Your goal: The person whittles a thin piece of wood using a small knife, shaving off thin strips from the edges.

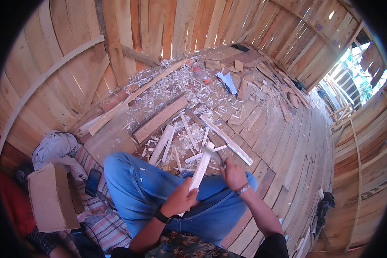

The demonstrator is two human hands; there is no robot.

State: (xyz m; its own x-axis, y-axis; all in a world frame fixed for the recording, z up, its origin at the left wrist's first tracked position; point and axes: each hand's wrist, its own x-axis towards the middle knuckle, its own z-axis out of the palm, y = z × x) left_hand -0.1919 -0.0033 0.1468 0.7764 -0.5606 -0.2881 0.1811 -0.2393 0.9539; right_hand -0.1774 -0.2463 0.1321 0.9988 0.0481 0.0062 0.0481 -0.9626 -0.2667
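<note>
My left hand (180, 198) is wrapped round the lower part of a pale wooden stick (201, 168), which slants up and away from my lap between my knees. Near its far end a thin curled shaving (219, 148) juts out to the right. My right hand (234, 174) is closed beside my right knee, just right of the stick. A short dark piece, which looks like part of a knife (222, 164), shows at its fingers; the rest of it is hidden in the grip.
Several cut sticks (162, 144) and a thick plank (161, 118) lie ahead of my legs among wood shavings (176, 86). At the left, a cardboard box (51, 198) and a phone (93, 182) rest on a striped cloth (105, 221). Plank walls (193, 26) enclose the floor.
</note>
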